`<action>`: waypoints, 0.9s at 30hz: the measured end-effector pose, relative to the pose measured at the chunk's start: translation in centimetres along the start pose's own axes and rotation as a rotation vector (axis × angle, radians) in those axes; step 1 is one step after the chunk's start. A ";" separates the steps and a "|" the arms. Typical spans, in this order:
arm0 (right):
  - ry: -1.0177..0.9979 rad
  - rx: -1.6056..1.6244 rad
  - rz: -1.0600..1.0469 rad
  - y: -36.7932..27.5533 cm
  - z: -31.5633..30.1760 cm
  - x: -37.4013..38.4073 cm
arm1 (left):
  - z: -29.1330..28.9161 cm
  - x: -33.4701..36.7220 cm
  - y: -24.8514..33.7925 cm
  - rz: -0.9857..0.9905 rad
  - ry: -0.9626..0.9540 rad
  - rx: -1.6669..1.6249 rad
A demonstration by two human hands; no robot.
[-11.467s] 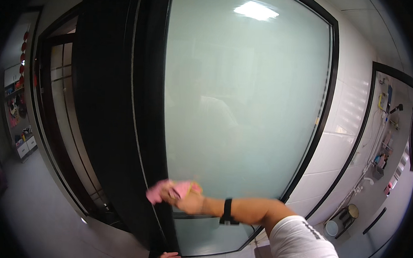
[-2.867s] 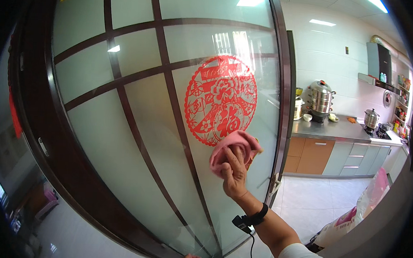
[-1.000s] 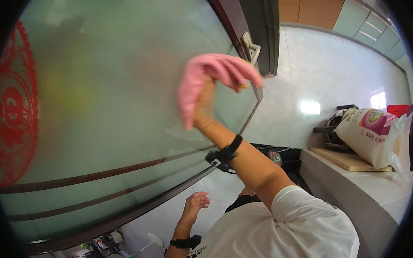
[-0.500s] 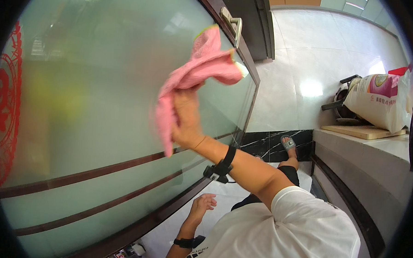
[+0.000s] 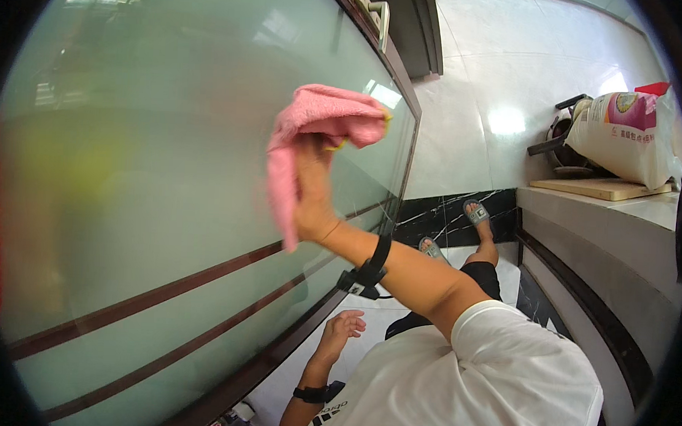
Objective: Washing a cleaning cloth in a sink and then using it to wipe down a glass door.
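A pink cloth with yellow edging lies against the frosted glass panel of a dark-framed door. My right hand holds it, arm stretched across to the left; the folds cover most of the fingers. Part of the cloth hangs down beside the wrist. Above and right of the cloth is the door handle. My left hand is held low in front of my body, near the door's lower edge, its fingers loosely bent and apart with nothing in them.
On the right, a counter bears a wooden board, a dark-handled pan and a large white and purple bag. Dark brown bars cross the glass. My sandalled feet stand near a black marbled strip.
The cloth's upper part has folded down and bunched over my right hand, which stays on the glass. The view has shifted a little. My left hand stays low.
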State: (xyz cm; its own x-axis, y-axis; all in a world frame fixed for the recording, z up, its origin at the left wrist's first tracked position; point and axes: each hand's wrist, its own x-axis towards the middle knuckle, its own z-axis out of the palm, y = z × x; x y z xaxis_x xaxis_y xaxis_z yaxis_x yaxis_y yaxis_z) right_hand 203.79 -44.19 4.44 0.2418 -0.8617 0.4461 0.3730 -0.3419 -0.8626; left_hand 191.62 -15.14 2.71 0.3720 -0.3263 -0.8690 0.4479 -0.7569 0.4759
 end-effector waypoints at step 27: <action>0.119 -0.037 0.745 -2.7 -0.4 -15.0 | -2.1 0.3 -5.0 -0.083 0.096 -0.027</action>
State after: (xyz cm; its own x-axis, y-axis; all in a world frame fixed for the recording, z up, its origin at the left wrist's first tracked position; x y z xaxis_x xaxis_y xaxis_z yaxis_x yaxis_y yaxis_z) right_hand 198.79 -30.50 0.00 0.3192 -0.9039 -0.2848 0.1184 0.3362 -0.9343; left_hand 191.18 -10.29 0.41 0.4078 -0.2065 -0.8894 0.5016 -0.7633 0.4072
